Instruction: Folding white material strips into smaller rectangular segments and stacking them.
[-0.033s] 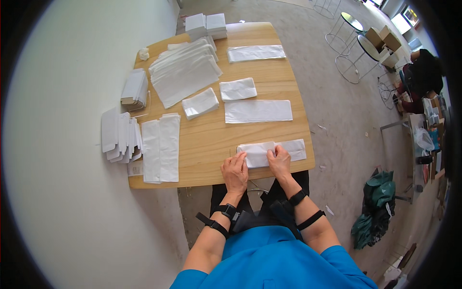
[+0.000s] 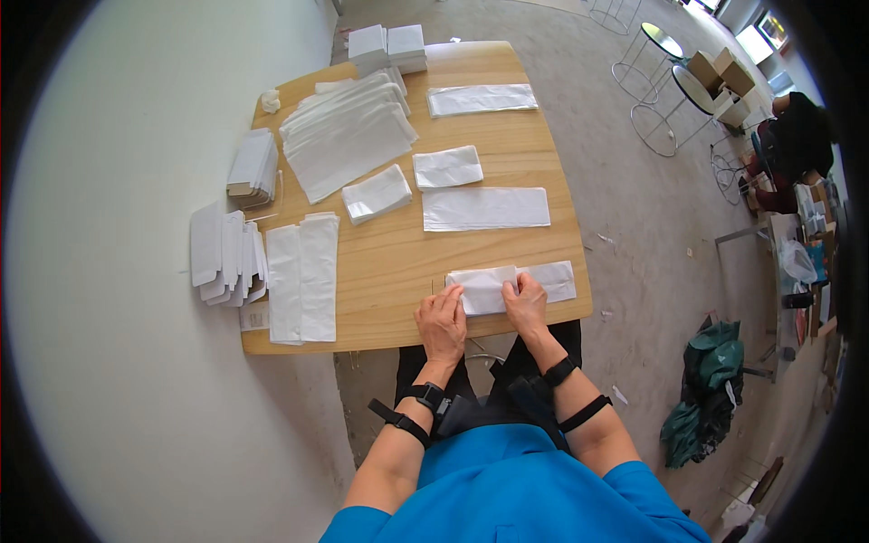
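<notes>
A long white paper strip (image 2: 552, 279) lies along the near edge of the wooden table (image 2: 398, 262), its left part folded over into a thicker white pad. My left hand (image 2: 441, 324) rests at the pad's left end with its fingertips on the paper. The right hand (image 2: 526, 304) presses down on the fold at the strip's middle, fingers pinching the folded edge. Both hands sit side by side, close to the table's front edge.
More white strips (image 2: 486, 208) (image 2: 482, 98), folded pads (image 2: 447, 166) (image 2: 377, 193), a fanned pile of sheets (image 2: 348, 136), two strips (image 2: 303, 276) and stacks (image 2: 226, 253) (image 2: 253, 167) cover the table. White boxes (image 2: 387, 47) stand at the far edge. Another person (image 2: 797, 136) sits far right.
</notes>
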Tool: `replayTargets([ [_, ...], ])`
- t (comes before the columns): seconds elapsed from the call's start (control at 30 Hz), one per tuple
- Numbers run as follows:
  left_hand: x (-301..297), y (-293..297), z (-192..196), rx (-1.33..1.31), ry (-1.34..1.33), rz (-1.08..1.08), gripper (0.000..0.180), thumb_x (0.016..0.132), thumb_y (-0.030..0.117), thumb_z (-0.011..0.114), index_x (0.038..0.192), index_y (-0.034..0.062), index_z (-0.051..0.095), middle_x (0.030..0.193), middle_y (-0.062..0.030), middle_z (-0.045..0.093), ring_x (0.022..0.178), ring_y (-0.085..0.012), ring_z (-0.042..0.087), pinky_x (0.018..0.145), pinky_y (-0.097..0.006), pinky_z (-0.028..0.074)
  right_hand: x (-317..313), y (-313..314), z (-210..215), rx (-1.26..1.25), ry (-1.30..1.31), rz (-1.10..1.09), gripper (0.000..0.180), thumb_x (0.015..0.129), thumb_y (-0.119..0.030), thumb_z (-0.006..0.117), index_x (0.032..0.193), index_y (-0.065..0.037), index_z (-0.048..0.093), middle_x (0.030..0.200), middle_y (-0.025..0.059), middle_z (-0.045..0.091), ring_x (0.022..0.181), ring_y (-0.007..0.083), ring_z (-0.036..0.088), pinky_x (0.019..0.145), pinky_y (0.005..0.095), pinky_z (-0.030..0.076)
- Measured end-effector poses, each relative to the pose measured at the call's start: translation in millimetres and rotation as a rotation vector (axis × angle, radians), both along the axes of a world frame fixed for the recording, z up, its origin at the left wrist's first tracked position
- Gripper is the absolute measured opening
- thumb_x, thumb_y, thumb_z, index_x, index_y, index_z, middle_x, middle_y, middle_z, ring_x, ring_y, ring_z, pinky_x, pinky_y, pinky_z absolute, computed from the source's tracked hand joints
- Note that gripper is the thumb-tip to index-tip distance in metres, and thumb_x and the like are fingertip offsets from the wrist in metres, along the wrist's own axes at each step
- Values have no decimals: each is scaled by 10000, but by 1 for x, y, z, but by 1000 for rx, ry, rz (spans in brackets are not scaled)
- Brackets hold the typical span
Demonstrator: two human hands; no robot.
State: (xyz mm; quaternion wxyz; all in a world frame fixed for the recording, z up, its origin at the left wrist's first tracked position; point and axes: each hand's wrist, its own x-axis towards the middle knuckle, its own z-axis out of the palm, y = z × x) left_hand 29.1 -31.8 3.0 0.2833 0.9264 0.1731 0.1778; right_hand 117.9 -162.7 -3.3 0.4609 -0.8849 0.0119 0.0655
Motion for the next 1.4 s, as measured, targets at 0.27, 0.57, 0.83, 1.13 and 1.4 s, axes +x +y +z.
replayTargets([
  [0.27, 0, 1, -5, 54, 33, -44, 297, 788, 130, 630, 1084, 130, 646, 1162, 35, 606, 1010, -199, 523, 889, -357, 371, 1, -6, -1, -34, 11, 15, 181, 767, -142, 623, 808, 30, 586, 708, 191, 615, 645, 332, 613, 627, 398, 478],
  [0.57, 2, 5, -2, -3, 51, -62, 313, 780, 126, 635, 1093, 128, 631, 1168, 34, 595, 1040, -213, 506, 910, -367, 353, 8, -51, 24, 21, -280, -181, 135, 816, -25, 590, 946, 7, 570, 790, 115, 590, 622, 213, 571, 586, 317, 459],
  [0.83, 1, 29, 20, -82, -79, 8, 281, 797, 64, 561, 1072, 84, 617, 1165, -61, 584, 1060, -272, 512, 937, -400, 352, 65, 3, 49, 59, -332, 73, 77, 798, -58, 616, 854, -8, 608, 793, 119, 626, 727, 263, 599, 670, 358, 478],
  [1.13, -4, 52, 12, -150, -31, 3, 249, 806, 36, 566, 1044, 76, 629, 1097, -64, 613, 983, -266, 535, 887, -375, 385, 112, 110, -2, -68, -267, 243, 283, 673, -175, 795, 837, -48, 602, 895, 143, 607, 912, 324, 571, 771, 407, 473],
  [1.4, 35, 76, 10, -337, -97, 105, 183, 855, 61, 567, 1023, 26, 631, 984, -109, 634, 849, -257, 570, 769, -345, 455, 123, 112, -32, -7, -267, 212, 111, 744, -80, 679, 749, -42, 574, 832, 137, 583, 862, 339, 559, 754, 416, 463],
])
